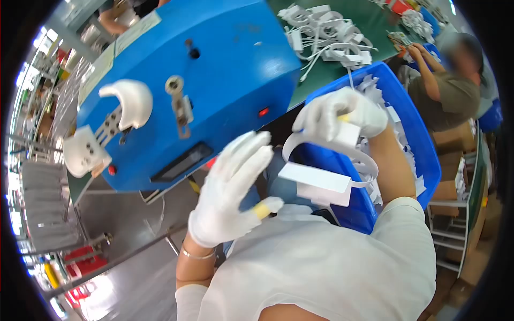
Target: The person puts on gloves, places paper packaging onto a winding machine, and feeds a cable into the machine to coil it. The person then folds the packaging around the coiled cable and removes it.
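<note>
My right hand (340,115), in a white glove, is closed on a white looped cable (369,163) above the blue bin (423,142). A white rectangular block (316,179) hangs from the loop. Another white flat piece (348,134) shows just under my fingers. My left hand (230,192), also gloved and with yellow tape at the thumb, is raised with its fingers stretched out and holds nothing. It is nearest to the front edge of the blue machine (235,85), below which part of my legs shows.
The machine carries a metal arm with two curved white holders (136,104), a metal lever (179,107), a dark display (182,162) and a red switch (263,112). White cables (332,40) lie heaped on the green table. White pieces fill the bin. A co-worker (450,85) sits at the right.
</note>
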Demonstrator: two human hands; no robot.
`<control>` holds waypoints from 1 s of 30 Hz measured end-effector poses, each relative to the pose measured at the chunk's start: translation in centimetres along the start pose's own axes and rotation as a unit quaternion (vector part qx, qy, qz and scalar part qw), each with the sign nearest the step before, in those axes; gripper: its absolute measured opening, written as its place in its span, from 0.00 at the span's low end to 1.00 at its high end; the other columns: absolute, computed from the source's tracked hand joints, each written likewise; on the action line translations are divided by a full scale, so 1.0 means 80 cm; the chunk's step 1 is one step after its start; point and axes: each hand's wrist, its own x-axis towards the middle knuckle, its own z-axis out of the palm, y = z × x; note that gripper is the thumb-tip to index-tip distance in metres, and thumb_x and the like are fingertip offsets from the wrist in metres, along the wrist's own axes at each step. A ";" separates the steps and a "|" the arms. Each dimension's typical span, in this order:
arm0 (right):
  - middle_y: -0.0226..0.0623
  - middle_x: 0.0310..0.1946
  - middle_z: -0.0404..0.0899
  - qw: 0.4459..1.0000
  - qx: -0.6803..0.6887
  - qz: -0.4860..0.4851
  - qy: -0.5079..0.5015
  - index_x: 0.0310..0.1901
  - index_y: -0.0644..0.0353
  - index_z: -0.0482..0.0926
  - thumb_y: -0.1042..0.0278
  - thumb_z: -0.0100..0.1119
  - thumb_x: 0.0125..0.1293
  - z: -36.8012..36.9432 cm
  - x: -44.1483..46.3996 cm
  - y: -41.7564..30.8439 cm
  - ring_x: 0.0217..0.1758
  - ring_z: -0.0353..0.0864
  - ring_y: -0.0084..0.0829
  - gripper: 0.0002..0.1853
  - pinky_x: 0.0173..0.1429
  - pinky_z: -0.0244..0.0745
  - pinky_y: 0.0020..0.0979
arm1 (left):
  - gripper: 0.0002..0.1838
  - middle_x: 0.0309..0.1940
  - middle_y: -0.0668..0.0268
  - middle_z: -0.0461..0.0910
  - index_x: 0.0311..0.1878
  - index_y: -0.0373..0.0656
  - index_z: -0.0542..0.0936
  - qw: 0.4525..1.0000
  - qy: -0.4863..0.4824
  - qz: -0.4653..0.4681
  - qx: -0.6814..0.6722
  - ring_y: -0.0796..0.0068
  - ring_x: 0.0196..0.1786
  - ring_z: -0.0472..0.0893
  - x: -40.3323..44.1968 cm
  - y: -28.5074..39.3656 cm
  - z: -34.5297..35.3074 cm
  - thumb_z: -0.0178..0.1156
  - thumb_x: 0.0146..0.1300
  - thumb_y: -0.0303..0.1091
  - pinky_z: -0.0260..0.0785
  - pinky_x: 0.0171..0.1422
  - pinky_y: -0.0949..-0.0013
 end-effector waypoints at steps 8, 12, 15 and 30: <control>0.37 0.49 0.78 0.964 -0.087 0.162 0.194 0.51 0.64 0.78 0.68 0.59 0.61 0.108 0.040 0.127 0.52 0.75 0.25 0.17 0.58 0.68 0.26 | 0.15 0.39 0.63 0.81 0.42 0.33 0.81 0.848 0.010 -0.457 -0.268 0.78 0.41 0.77 -0.098 -0.019 0.003 0.67 0.48 0.20 0.69 0.46 0.74; 0.32 0.40 0.78 0.965 0.023 0.139 0.221 0.51 0.64 0.78 0.60 0.57 0.67 0.108 0.034 0.110 0.36 0.77 0.23 0.18 0.45 0.71 0.22 | 0.11 0.37 0.65 0.80 0.40 0.33 0.81 0.830 0.032 -0.502 -0.239 0.80 0.39 0.75 -0.122 -0.027 -0.002 0.65 0.52 0.22 0.67 0.44 0.76; 0.31 0.37 0.77 0.971 -0.083 0.138 0.177 0.48 0.65 0.79 0.67 0.61 0.63 0.129 0.042 0.114 0.33 0.75 0.23 0.15 0.40 0.71 0.22 | 0.10 0.36 0.65 0.81 0.39 0.34 0.81 0.871 0.022 -0.454 -0.184 0.80 0.37 0.75 -0.127 -0.031 -0.001 0.65 0.53 0.23 0.67 0.42 0.76; 0.31 0.29 0.78 0.941 -0.156 0.245 0.172 0.34 0.65 0.79 0.75 0.64 0.57 0.140 0.049 0.108 0.32 0.74 0.21 0.05 0.37 0.68 0.23 | 0.10 0.33 0.64 0.80 0.39 0.34 0.81 0.894 0.056 -0.429 -0.111 0.79 0.37 0.76 -0.122 -0.035 0.005 0.58 0.52 0.17 0.70 0.43 0.75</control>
